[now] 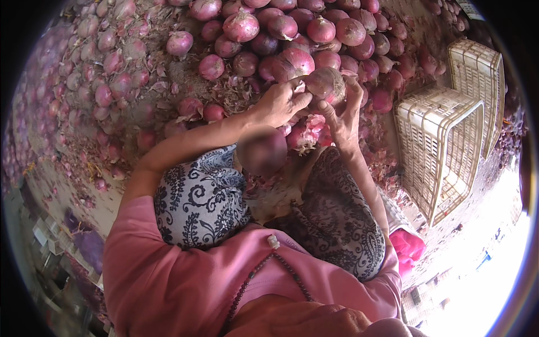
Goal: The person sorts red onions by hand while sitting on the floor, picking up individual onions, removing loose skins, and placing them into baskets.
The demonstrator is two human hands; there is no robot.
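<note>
A large red onion (327, 85) with dull, papery skin is held up in front of me, over the edge of the pile. My right hand (343, 118) grips it from the right, thumb below and fingers round its far side. At its left end my left hand (283, 102) is closed in a pinch, thumb and forefinger against the onion. A small pale bit shows at those fingertips, too small to name. Below the hands lie an onion with torn, peeling skin (306, 135) and loose pink skins. Behind the held onion rests another big red onion (293, 63).
Ahead rises a heap of red onions (269, 28); more onions (106, 67) spread over the ground at left. Two off-white plastic crates (418, 129) (474, 67) stand on their sides at right. A bright pink cloth or bag (407, 250) lies beside my right knee.
</note>
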